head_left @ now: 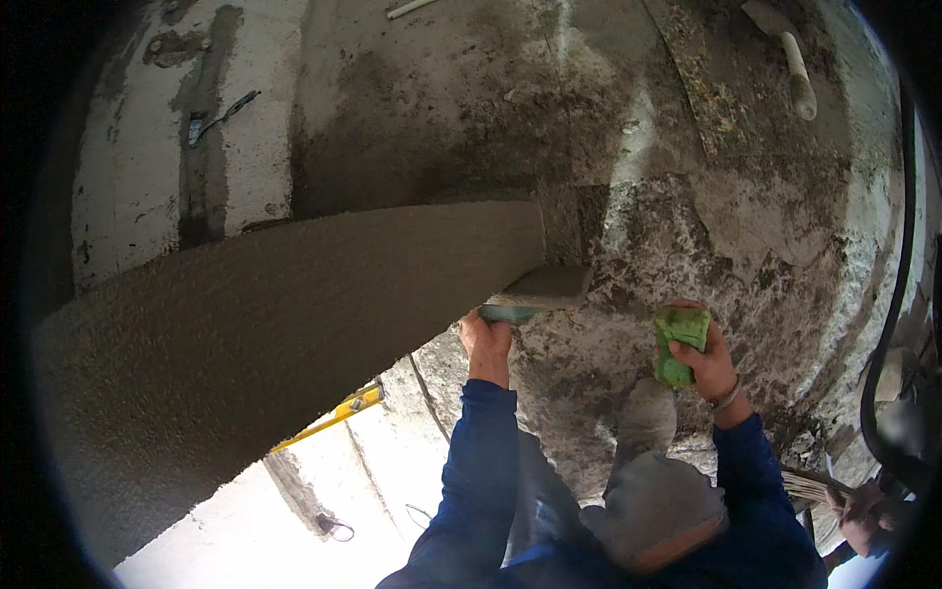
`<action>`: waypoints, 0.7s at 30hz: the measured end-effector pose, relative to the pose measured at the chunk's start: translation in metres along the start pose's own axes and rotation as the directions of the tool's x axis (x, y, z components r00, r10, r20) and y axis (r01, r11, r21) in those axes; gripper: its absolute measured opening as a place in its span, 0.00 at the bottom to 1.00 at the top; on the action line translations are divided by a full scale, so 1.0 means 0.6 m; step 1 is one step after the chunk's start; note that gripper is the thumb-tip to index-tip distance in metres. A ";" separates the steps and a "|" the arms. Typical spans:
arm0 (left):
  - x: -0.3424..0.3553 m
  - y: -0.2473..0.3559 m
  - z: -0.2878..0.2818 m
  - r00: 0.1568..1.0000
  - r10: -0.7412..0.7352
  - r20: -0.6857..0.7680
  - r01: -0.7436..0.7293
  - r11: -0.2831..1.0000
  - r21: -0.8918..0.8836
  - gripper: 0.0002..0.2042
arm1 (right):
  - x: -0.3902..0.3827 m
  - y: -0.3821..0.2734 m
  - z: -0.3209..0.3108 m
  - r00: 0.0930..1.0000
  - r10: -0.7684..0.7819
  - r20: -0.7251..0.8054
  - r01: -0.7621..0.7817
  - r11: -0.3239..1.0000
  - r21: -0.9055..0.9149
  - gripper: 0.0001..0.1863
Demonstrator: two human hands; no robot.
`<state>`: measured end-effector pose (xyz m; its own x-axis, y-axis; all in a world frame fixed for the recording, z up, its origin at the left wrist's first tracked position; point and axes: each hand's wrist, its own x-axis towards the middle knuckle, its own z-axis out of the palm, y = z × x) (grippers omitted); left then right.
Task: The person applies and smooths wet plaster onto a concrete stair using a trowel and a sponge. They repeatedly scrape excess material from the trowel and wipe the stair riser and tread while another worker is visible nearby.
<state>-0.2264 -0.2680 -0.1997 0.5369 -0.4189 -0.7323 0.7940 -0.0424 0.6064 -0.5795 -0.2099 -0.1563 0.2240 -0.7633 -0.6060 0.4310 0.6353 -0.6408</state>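
My left hand (488, 346) is closed on a plastering float with a grey face (547, 285) and a teal underside. The float lies close to the end of a broad band of smooth grey mortar (324, 285), and whether they touch cannot be told. To the right, my right hand (714, 365) grips a wet-looking green sponge (681, 329), with the thumb across its front. The sponge is apart from the mortar band. Fingers of the left hand are partly hidden behind the float.
A yellow spirit level (343, 412) shows past the band's lower edge. A black hose (888, 373) curves down the right side, near another person's hand (859, 515). Pale pipe (800, 79) at upper right; loose wires (226, 113) at upper left. A pale rounded thing (657, 501) is unclear.
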 end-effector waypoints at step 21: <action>0.068 0.241 -0.033 0.889 0.339 0.308 -0.374 0.925 0.061 0.20 | 0.005 0.006 0.012 0.995 -0.086 0.051 0.087 0.996 -0.021 0.31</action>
<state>-0.0837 -0.2732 -0.1482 0.6585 -0.6662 -0.3501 0.5165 0.0618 0.8540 -0.5710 -0.2105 -0.1570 0.2309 -0.8200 -0.5237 0.4308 0.5688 -0.7006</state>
